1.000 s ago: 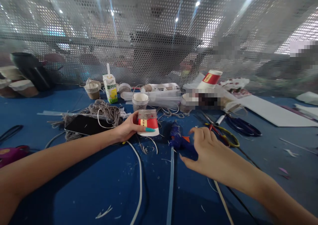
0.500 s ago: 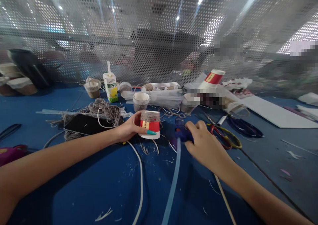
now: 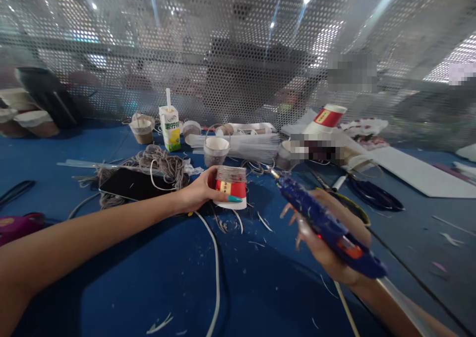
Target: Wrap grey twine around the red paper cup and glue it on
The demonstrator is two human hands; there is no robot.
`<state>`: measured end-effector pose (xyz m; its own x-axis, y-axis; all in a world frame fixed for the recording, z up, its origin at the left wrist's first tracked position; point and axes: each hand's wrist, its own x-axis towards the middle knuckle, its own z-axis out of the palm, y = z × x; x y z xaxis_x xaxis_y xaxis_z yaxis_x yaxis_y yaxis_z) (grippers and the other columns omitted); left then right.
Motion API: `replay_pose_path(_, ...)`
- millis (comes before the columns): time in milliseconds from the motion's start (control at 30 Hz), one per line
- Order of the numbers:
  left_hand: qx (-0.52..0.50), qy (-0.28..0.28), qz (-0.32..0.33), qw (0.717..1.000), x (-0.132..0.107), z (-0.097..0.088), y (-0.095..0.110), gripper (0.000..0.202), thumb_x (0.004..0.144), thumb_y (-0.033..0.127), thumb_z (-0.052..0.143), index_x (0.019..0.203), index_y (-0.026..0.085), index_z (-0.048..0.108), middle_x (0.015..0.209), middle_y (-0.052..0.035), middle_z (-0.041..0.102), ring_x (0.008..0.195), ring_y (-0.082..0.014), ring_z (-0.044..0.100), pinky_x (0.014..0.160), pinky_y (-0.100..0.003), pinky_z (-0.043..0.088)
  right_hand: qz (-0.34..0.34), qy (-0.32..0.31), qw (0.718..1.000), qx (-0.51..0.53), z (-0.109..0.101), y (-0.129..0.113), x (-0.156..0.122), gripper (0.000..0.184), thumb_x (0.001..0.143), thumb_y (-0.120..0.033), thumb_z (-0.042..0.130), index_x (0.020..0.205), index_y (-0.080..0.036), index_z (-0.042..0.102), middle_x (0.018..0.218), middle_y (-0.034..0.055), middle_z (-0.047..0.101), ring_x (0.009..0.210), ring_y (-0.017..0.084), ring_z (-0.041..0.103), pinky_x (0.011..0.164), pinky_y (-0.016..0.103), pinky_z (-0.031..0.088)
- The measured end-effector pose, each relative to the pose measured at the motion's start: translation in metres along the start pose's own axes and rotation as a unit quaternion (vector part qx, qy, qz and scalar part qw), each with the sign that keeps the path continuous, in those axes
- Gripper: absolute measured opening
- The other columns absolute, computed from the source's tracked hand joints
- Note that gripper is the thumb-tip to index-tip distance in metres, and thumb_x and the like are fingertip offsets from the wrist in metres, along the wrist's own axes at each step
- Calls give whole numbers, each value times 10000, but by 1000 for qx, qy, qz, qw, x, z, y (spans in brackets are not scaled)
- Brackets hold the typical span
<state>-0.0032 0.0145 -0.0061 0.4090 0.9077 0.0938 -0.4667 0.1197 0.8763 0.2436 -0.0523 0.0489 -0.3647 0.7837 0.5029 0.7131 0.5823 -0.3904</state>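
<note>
My left hand (image 3: 201,192) grips a red and white paper cup (image 3: 234,188), which is upside down with grey-brown twine wound round its upper part. The thumb presses on the cup's near side; the other fingers are mostly hidden behind it. Over on the right, my right hand (image 3: 327,233) is closed round a blue hot glue gun (image 3: 316,213). The gun's metal nozzle points up and left, toward the cup but apart from it. A clear glue stick runs from its back end along my forearm, and a small red light shows on its side.
Behind the cup lie a tangle of grey twine (image 3: 163,161), a black phone (image 3: 130,184), a juice carton (image 3: 170,128) and a small twine-wrapped bucket (image 3: 216,151). Scissors and a dark blue coil (image 3: 375,194) lie right. A white cord (image 3: 216,277) crosses the front.
My right hand has turned the glue gun and lifted it toward me; its nozzle now points up-left and its length shows. My left hand still holds the cup in nearly the same place.
</note>
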Motion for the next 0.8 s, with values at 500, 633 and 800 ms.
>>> replay_pose_path(500, 8, -24, -20, 999, -4, 2, 2, 747, 431, 16, 841, 1080, 174, 507, 1053, -52, 636, 925, -204, 651, 908, -401, 464, -149, 36, 987, -49, 24, 1, -3, 245, 801, -166, 486, 697, -238, 275, 657, -45, 270, 531, 106, 260, 491, 249, 239)
replay_pose_path(633, 5, -35, -21, 999, -4, 2, 3, 740, 444, 15, 839, 1084, 174, 502, 1056, -52, 636, 895, -187, 650, 916, -408, 460, -141, 29, 988, -58, 22, -4, -2, 234, 808, -160, 470, 705, -237, 274, 669, -44, 261, 542, 107, 261, 496, 247, 235)
replay_pose_path(800, 16, -27, -24, 999, -4, 3, 4, 758, 428, 12, 844, 1085, 175, 501, 1034, -41, 632, 861, -164, 638, 891, -392, 468, -138, 23, 988, -66, 21, -7, -2, 223, 805, -164, 446, 709, -239, 258, 662, -47, 248, 542, 111, 256, 501, 249, 230)
